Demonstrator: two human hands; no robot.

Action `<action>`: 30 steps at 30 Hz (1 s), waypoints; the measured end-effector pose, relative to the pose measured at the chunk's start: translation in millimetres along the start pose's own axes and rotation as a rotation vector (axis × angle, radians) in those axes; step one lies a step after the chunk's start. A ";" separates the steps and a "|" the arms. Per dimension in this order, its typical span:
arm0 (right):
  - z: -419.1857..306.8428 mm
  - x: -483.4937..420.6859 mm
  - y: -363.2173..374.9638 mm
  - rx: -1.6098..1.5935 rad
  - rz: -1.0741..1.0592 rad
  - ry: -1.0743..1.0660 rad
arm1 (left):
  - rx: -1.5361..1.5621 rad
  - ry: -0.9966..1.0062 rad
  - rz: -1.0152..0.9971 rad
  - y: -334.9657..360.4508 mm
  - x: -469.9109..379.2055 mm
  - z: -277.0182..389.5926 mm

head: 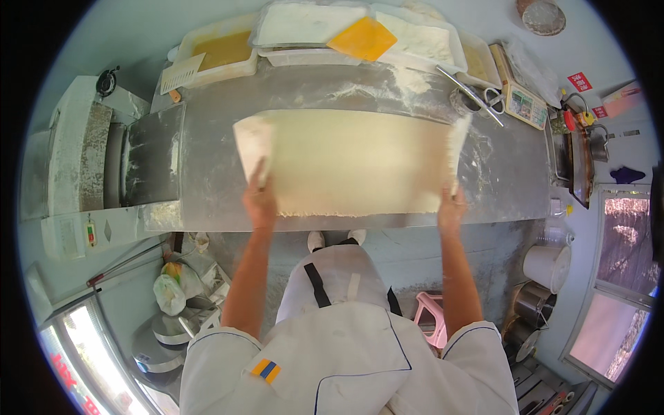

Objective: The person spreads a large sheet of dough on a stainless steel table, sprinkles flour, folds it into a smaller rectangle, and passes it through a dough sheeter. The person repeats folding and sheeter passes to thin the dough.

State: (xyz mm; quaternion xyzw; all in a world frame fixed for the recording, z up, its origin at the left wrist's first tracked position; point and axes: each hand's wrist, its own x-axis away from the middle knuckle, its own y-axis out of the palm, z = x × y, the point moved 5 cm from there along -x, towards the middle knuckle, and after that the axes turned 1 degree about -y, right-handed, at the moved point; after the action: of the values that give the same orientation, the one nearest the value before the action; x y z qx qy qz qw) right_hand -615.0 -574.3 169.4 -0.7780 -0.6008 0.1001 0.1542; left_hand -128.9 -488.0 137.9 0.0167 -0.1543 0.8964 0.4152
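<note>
A wide pale sheet of dough [358,163] spreads over the metal worktable [210,140] in front of me. Its left and right ends are turned up or folded, and its near edge looks ragged. My left hand [260,199] grips the left end, thumb and fingers around the raised flap. At the opposite end my right hand [452,202] has hold of the right edge. Both hands and the ends of the sheet are somewhat blurred. Whether the middle of the dough touches the metal, I cannot tell.
Plastic tubs of flour [311,26] line the back, with a yellow scraper [363,39] on top. A metal rod [469,96] and a digital scale [524,106] stand back right. At left is a dough-sheeting machine [78,155]. A pink stool [430,319] is below.
</note>
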 end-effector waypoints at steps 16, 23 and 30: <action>6.1 51.1 88.0 0.532 -0.569 -0.755 | -0.444 0.773 -0.198 144.1 110.1 3.8; 7.1 45.2 75.6 0.553 -0.735 -0.852 | -0.622 0.818 -0.233 155.1 134.1 3.0; -4.4 33.7 74.9 0.508 -0.840 -0.836 | -0.426 0.320 -0.021 136.9 119.3 16.5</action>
State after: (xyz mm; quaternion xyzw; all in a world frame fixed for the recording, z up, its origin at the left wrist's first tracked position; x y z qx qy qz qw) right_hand -537.0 -559.6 147.5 -0.3111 -0.8212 0.4650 0.1125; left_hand -311.3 -487.7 136.6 -0.2112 -0.2718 0.8307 0.4375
